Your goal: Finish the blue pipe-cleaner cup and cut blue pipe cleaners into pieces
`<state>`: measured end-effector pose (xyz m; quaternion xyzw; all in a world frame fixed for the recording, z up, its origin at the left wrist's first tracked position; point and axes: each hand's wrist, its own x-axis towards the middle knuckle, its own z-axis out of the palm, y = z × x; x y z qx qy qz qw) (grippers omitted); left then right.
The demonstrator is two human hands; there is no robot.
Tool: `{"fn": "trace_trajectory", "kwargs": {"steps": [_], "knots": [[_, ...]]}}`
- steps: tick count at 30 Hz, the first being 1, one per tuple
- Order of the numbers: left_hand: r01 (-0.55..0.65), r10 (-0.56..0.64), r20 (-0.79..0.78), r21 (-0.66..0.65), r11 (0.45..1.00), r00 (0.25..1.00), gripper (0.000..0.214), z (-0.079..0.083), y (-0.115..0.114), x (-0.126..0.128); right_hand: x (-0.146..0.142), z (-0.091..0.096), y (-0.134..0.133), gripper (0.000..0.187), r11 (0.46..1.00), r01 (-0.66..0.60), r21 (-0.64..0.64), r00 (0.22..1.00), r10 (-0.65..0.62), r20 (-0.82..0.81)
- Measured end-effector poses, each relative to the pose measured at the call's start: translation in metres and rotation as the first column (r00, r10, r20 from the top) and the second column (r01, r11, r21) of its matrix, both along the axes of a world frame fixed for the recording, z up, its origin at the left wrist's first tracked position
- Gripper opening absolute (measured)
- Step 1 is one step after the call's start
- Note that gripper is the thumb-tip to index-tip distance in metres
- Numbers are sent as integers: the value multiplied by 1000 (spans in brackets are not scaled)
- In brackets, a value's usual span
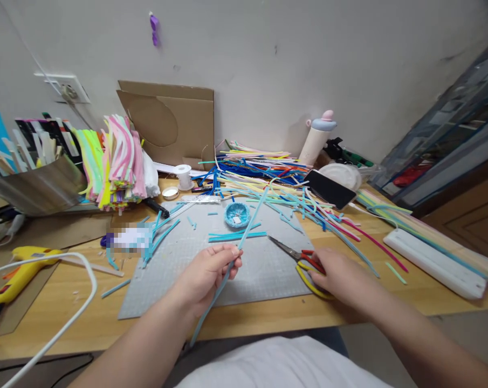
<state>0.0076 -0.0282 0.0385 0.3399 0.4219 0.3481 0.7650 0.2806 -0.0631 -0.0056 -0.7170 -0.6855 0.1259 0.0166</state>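
The grip of the left hand [205,275] pinches a long, light-blue, fuzzy pipe cleaner [252,221] aslant above the flat grey cutting mat [263,283] on the wooden desk [104,318]; the right hand [336,274] clasps metal scissors [293,254] by their red-and-yellow handles, near short blue fuzzy stems [223,238].

The person wears a white top [292,367] with soft creases. The left forearm [146,334] and right forearm [401,323] are bare, as are the left hand [211,272] and right hand [336,269]. Dark bluish cloth [336,340] shows beside the top.
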Motion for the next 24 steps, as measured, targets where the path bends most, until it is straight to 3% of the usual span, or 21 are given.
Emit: {"fn": "trace_trajectory", "kwargs": {"steps": [3, 5, 7, 9, 11, 12, 13, 17, 20, 24], "knots": [[-8, 8, -5, 10, 1000, 1000, 22, 2, -2, -2, 5, -2, -2, 12, 999, 18, 31, 992, -14, -125], [-10, 10, -2, 17, 1000, 1000, 21, 3, -3, -3, 7, -3, -6, 17, 998, 54, 31, 916, -37, -399], [-15, 15, -1, 28, 1000, 1000, 21, 4, -4, -2, 5, -1, -13, 25, 994, 110, -13, 698, -86, -711], [-22, 22, -4, 38, 999, 1000, 20, 4, -4, -1, -3, 3, -22, 36, 987, 131, -92, 441, -141, -886], [-23, 23, -6, 46, 999, 1000, 20, 3, -5, 2, -17, 8, -31, 46, 988, 77, -136, 325, -154, -933], [-17, 18, -14, 56, 998, 1000, 20, 3, -5, 3, -24, 11, -35, 47, 992, 39, -117, 335, -124, -934], [-13, 15, -30, 74, 997, 999, 20, 2, -6, 5, -32, 13, -38, 43, 997, -7, -80, 393, -71, -917], [-6, 33, -136, 196, 981, 990, 22, 2, -9, 9, -54, 22, -41, 26, 990, -136, 46, 705, 130, -697], [-34, 82, -185, 252, 967, 979, 22, 3, -11, 10, -61, 26, -39, 29, 986, -165, 39, 772, 153, -618], [-55, 113, -202, 272, 961, 973, 20, 4, -11, 10, -66, 28, -40, 33, 978, -207, 4, 778, 167, -605]]}}
